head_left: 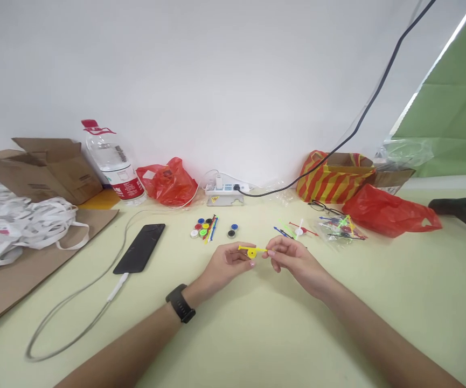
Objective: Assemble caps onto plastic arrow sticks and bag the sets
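Observation:
My left hand point(227, 263) and my right hand point(293, 260) meet over the pale yellow table point(257, 334), both pinching a small yellow stick with a yellow disc point(252, 251) on it. The left fingers grip the disc end, the right fingers hold the stick's right tip. A black watch sits on my left wrist. Just beyond lie a cluster of coloured discs and sticks point(204, 228), two more discs point(233, 231), loose coloured sticks point(293, 230) and a clear bag of more parts point(340, 226).
A black phone point(140, 248) on a white cable lies to the left. Cardboard boxes point(42, 167), white straps, a water bottle point(113, 164), red bags point(170, 182), a power strip point(227, 189), glasses and a striped bag point(333, 175) line the back.

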Available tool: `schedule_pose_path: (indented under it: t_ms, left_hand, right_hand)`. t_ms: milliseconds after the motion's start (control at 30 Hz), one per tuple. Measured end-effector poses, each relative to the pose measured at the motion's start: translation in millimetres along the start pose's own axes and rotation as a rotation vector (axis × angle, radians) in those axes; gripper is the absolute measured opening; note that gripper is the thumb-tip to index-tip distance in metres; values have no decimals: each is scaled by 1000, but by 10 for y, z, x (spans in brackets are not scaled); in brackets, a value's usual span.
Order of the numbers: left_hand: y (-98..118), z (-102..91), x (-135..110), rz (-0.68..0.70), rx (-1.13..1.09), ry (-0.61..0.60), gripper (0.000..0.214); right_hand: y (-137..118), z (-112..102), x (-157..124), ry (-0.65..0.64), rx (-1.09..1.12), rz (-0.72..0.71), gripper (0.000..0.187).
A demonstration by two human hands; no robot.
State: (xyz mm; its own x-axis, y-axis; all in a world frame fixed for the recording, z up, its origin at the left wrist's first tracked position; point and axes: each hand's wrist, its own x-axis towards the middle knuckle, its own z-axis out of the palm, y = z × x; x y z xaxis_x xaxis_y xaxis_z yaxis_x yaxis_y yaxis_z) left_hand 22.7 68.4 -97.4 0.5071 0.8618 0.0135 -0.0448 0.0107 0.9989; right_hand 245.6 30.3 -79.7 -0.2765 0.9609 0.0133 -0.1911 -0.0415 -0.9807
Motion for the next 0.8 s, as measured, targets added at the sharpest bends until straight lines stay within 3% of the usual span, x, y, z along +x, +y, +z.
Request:
schedule_pose_path:
  t_ms: [100,333,800]
  left_hand:
    - [17,8,-14,-1,5,20,46]
    - [74,40,-42,-43,-20,-83,38]
    - [107,37,-50,-35,52,-69,37]
  right_hand:
    - [21,23,18,22,-42,-5,22]
    - [70,0,27,67,-109,-22,27]
    - [51,-5,27,63,-188,-8,23]
